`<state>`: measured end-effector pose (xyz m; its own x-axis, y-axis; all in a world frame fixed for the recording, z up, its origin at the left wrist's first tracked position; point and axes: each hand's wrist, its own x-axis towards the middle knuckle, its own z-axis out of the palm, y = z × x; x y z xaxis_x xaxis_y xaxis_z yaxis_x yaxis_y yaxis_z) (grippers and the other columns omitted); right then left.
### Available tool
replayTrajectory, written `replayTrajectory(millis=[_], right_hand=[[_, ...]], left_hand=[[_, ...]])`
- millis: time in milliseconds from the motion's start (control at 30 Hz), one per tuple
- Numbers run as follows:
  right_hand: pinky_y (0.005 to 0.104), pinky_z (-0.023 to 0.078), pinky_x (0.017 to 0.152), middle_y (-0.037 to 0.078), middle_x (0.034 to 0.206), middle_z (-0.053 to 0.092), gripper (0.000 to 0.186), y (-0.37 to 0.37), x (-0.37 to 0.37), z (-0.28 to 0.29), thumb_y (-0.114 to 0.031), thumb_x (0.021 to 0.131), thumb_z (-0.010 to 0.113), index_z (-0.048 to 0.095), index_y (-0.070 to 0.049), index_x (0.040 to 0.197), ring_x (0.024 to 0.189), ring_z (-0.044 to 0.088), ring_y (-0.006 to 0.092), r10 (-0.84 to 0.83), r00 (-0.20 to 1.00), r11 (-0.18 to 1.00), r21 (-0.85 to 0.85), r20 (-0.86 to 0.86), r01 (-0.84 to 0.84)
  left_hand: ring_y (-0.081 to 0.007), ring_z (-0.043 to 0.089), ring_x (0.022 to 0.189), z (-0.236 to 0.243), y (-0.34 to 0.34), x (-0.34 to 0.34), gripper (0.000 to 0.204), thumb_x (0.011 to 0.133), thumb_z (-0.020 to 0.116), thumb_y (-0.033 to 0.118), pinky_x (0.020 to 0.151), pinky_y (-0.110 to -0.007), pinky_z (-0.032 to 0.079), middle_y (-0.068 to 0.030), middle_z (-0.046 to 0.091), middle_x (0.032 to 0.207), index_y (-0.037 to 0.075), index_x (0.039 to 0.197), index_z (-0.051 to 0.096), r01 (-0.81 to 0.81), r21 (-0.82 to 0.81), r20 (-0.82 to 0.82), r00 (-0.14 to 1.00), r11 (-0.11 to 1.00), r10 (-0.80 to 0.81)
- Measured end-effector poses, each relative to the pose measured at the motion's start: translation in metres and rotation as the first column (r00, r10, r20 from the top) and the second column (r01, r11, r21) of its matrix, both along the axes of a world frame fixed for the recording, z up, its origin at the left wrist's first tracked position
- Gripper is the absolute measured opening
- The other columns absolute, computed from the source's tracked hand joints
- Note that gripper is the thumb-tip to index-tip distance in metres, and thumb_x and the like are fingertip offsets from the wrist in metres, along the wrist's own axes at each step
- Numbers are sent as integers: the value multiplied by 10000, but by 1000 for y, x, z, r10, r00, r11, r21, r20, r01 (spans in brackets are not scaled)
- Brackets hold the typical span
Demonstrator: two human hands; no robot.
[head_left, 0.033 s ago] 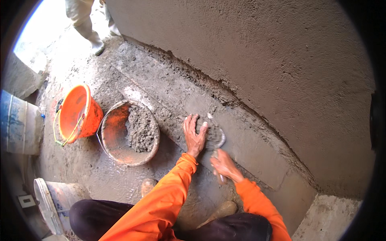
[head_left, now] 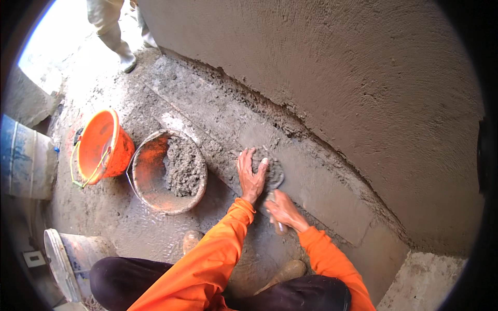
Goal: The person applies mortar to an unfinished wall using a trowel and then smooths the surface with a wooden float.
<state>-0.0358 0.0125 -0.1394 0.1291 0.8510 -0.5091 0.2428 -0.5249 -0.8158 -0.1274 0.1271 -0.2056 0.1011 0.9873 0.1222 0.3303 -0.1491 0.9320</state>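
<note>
My right hand (head_left: 285, 210) is closed round the handle of a trowel (head_left: 279, 181), whose mortar-smeared blade is low over the grey ledge (head_left: 321, 181) at the wall's foot. Just left of the blade, my left hand (head_left: 251, 179) rests with its fingers apart, over the ledge's front edge. Wet mortar (head_left: 265, 161) lies beyond the left thumb, between the hand and the blade. Part of the blade is hidden by mortar and my hands.
A bucket (head_left: 171, 211) partly filled with mortar stands left of my hands, beside an orange bucket (head_left: 124, 150). A whitish bucket (head_left: 85, 259) is near my left knee, a blue-and-white drum (head_left: 28, 160) farther left. The plastered wall (head_left: 337, 67) rises ahead; another person's boots (head_left: 124, 56) show far left.
My right hand and the trowel have shifted slightly left, closer to my left hand. The left hand keeps its place.
</note>
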Motion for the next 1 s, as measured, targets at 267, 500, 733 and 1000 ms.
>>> replayTrajectory(millis=[267, 500, 733, 1000], right_hand=[[462, 428, 517, 283, 644, 518, 248, 36, -40, 130, -156, 785, 545, 414, 53, 815, 523, 551, 409, 277, 920, 904, 249, 278, -348], [387, 461, 398, 120, 560, 501, 128, 68, -92, 117, -79, 819, 502, 431, 26, 836, 409, 514, 235, 270, 580, 581, 350, 768, -735], [413, 468, 460, 222, 651, 580, 217, 42, 47, 34, -134, 831, 499, 482, 71, 897, 478, 583, 283, 180, 536, 942, 12, 825, -335], [370, 473, 548, 108, 702, 551, 240, -110, 36, 67, -170, 843, 519, 511, 13, 997, 560, 576, 193, 148, 985, 947, -300, 91, -114]], left_hand=[[-274, 433, 1215, 120, 13, -46, 453, 955, 464, 256, 1044, -358, 310, -181, 470, 1292, -44, 1294, 439, -277, 99, 507, 841, 956, 191], [-228, 414, 1250, 148, 38, -176, 545, 1013, 248, 348, 1087, -347, 283, -172, 426, 1363, -56, 1363, 357, -438, -193, 685, 581, 878, 441], [-361, 379, 1293, 111, -38, -109, 476, 958, 409, 226, 1092, -427, 277, -252, 434, 1350, -94, 1310, 408, -397, 436, 23, 902, 808, 431], [-393, 242, 1359, 13, -20, -77, 580, 960, 428, 267, 1125, -412, 193, -298, 260, 1440, -88, 1383, 249, -45, -38, 0, 999, 998, 45]])
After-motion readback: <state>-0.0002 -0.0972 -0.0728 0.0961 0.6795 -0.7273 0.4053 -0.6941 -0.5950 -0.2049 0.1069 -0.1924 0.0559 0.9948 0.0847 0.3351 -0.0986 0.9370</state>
